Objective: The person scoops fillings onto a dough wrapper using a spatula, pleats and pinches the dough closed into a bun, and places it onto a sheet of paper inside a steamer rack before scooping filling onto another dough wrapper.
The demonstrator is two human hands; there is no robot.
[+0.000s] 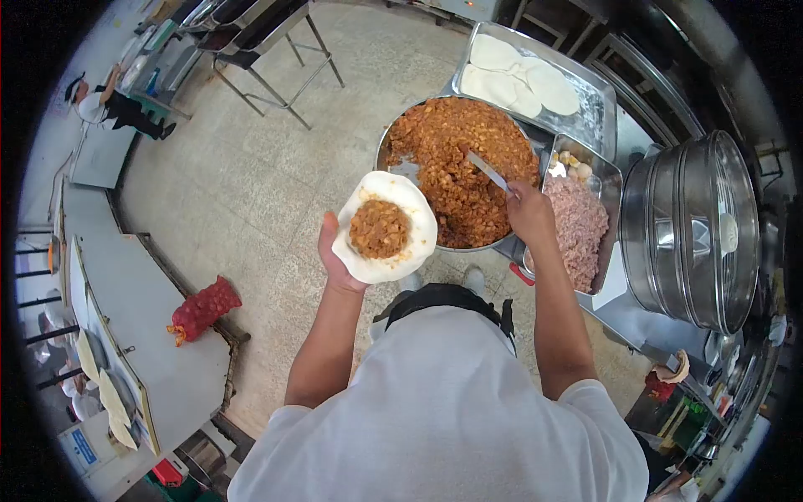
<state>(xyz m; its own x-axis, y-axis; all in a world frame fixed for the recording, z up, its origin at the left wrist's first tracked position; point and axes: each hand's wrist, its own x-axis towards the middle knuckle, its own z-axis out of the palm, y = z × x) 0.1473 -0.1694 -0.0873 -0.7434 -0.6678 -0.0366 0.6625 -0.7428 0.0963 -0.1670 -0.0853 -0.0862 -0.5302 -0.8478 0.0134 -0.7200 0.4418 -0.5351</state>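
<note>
On the palm of my left hand [333, 251] rests a round white dough wrapper [418, 219], with a mound of orange-brown filling [379, 228] in its middle. My right hand [531, 216] is closed around the handle of a flat metal spatula [488, 171]. Its blade tip is in the chunky filling [456, 125] that fills a wide round metal bowl [381, 157]. A bare patch of the bowl's bottom shows at the left. Beside my right hand, a rectangular metal pan [615, 180] holds pinkish minced meat [581, 230] and several pale pieces.
A floured metal tray [598, 117] with several flat dough rounds [548, 88] lies behind the bowl. Stacked metal steamers [669, 234] stand at the right. A red mesh sack [207, 309] sits at the left, near a worktable [159, 309]. Another person [104, 105] stands far left.
</note>
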